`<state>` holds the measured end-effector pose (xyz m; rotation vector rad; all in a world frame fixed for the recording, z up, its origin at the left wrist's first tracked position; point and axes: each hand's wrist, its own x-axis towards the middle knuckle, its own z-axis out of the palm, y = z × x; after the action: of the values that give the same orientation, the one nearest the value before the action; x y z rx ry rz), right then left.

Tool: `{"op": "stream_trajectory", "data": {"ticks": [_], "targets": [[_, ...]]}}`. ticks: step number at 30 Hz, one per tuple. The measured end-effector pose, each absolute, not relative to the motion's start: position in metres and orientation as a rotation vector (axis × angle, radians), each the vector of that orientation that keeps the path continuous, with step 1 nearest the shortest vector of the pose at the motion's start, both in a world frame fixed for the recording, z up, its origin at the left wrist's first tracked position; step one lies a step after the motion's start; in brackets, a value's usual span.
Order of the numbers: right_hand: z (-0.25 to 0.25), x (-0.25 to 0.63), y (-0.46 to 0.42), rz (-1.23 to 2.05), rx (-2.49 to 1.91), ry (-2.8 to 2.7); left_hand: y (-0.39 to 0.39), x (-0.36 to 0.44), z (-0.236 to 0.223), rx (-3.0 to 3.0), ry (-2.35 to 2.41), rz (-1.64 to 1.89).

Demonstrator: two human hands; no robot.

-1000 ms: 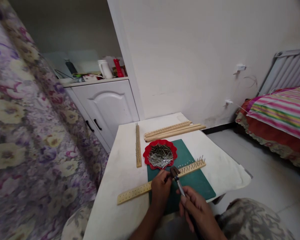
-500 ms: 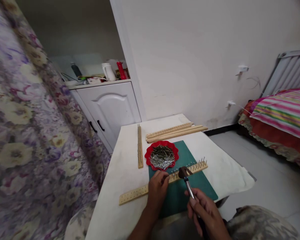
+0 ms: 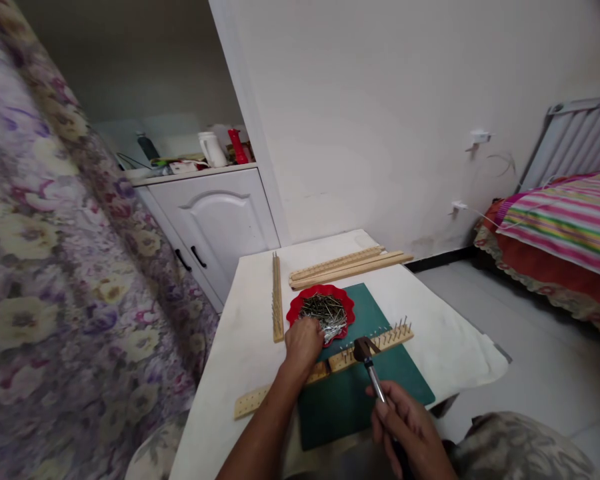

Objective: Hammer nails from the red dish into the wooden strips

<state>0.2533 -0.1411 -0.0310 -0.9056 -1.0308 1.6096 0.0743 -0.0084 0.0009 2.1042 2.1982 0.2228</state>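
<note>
My right hand [image 3: 405, 423] is closed round the handle of a hammer [image 3: 375, 381], whose dark head hangs over the wooden strip. My left hand [image 3: 304, 341] is at the near left rim of a scalloped red bowl [image 3: 294, 312]. Its fingers are curled down toward the nails [image 3: 330, 313] in the bowl; the fingertips are hidden, so what they hold cannot be made out. Below lies a wooden strip [image 3: 341, 361] with drilled holes at its left end and several nails standing upright along its right part. My left forearm covers some of it.
A green mat [image 3: 340, 413] lies under the strip on a white table [image 3: 220, 360]. Left of the bowl rests another nail-studded strip [image 3: 277, 300]; more wooden strips [image 3: 350, 268] lie at the back. A floral curtain [image 3: 80, 267] hangs at left, a bed [image 3: 565, 233] stands right.
My left hand has left the wooden strip and moved up and left to the red bowl. My right hand still holds the hammer in nearly the same place.
</note>
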Motion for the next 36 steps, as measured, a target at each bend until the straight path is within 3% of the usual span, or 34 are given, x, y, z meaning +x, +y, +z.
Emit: {"op": "stream_trajectory", "data": {"ticks": [26,36], "targets": [[-0.035,0.25,-0.142,1.528,-0.948,-1.056,-0.036,0.076,0.03,2.306,2.213,0.171],[-0.03,0.255,-0.138,1.414,-1.045,-0.938,-0.124,0.105,0.011,2.168,1.366,0.482]]}}
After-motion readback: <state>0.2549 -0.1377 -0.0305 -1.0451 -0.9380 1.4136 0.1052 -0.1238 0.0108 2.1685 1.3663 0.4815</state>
